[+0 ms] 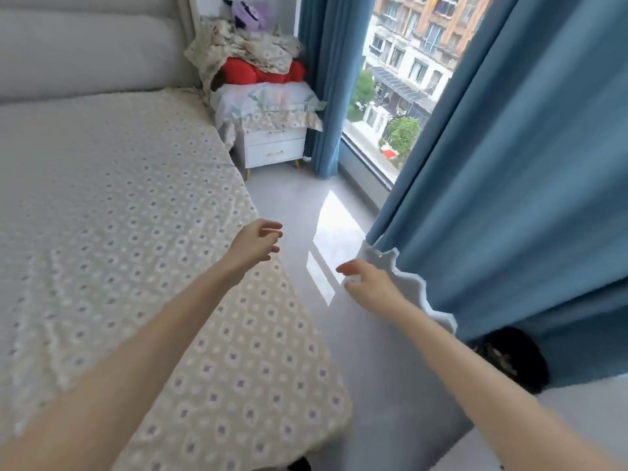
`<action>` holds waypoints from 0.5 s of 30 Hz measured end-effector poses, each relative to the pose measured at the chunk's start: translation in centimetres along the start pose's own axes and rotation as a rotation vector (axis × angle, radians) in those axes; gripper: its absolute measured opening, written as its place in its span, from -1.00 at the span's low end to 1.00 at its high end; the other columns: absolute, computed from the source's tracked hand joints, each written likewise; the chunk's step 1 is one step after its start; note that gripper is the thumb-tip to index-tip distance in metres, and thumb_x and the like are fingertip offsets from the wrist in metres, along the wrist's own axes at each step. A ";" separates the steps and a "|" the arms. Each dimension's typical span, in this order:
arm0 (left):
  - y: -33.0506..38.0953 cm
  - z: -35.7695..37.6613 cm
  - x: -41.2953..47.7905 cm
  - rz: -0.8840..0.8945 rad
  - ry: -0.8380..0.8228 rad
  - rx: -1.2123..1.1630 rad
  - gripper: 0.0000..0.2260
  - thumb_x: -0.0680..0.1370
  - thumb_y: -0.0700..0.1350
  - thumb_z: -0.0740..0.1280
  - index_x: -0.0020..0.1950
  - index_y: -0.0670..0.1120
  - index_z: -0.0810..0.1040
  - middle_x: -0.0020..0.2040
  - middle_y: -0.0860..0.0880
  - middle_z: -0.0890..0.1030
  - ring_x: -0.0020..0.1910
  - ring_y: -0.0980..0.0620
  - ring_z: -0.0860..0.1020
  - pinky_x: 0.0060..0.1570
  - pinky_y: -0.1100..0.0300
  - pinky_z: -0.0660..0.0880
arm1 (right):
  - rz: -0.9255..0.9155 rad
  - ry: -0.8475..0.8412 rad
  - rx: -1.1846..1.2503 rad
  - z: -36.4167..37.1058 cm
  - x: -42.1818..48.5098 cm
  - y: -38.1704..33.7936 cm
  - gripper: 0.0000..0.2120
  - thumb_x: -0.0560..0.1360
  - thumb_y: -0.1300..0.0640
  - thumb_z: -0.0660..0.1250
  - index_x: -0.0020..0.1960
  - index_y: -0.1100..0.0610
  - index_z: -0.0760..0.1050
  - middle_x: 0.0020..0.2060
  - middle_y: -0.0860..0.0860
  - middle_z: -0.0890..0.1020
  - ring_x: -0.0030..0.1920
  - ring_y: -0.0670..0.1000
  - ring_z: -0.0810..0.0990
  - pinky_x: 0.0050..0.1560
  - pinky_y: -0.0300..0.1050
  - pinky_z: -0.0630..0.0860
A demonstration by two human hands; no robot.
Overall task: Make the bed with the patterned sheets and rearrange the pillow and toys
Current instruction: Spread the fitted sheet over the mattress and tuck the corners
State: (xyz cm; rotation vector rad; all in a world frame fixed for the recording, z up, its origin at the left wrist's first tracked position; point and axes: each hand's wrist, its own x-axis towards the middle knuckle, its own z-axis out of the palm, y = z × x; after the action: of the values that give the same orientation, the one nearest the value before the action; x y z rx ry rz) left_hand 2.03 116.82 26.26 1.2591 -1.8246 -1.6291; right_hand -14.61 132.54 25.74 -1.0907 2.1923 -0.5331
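A patterned sheet (142, 253) with small purple motifs lies spread flat over the bed. My left hand (257, 243) hovers over the bed's right edge, fingers loosely curled and holding nothing. My right hand (368, 283) is out over the floor and pinches the white-lined hem of the blue curtain (509, 198). At the head end, a pillow (268, 98) lies on the nightstand (275, 144). A red plush toy (261, 72) sits on the pillow under a crumpled patterned cover (238, 47). A purple plush toy (246, 13) sits on top.
A padded grey headboard (88, 52) stands at the far end. Grey floor (306, 205) runs between the bed and a large window (404, 73). A second blue curtain (326, 79) hangs beside the nightstand. A dark object (513, 362) lies under the near curtain.
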 end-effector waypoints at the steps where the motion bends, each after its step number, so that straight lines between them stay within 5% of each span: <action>1: 0.0 0.4 0.6 -0.026 0.026 -0.001 -0.75 0.61 -0.21 0.15 0.26 -0.09 0.47 0.14 -0.02 0.55 -0.03 0.00 0.58 0.07 0.07 0.50 | -0.013 -0.035 0.000 -0.5 1.3 0.3 -0.66 0.54 0.17 0.14 0.28 -0.05 0.45 0.26 -0.13 0.50 0.23 -0.04 0.47 0.27 -0.04 0.43; 6: -1.5 1.6 3.0 -0.142 0.244 -0.052 -0.76 0.62 -0.20 0.15 0.25 -0.08 0.47 0.11 0.02 0.55 -0.05 0.05 0.58 0.00 0.14 0.51 | -0.155 -0.233 -0.094 -1.6 8.9 0.5 -0.65 0.53 0.17 0.15 0.28 -0.05 0.45 0.24 -0.11 0.51 0.05 -0.07 0.48 -0.01 -0.23 0.40; 15: -6.7 5.9 -0.9 -0.443 0.783 -0.244 -0.82 0.59 -0.14 0.16 0.14 0.03 0.45 0.03 0.10 0.54 -0.09 0.13 0.57 -0.21 0.26 0.48 | -0.511 -0.710 -0.385 -0.4 17.4 -0.2 -0.68 0.54 0.22 0.14 0.26 0.05 0.45 0.18 -0.02 0.52 -0.02 0.01 0.55 -0.05 -0.17 0.48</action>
State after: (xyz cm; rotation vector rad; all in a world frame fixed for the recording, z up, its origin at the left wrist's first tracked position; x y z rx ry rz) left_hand 0.34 121.46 18.81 1.9103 -0.8916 -1.2115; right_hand -22.82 118.33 20.02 -1.7388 1.4115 0.0966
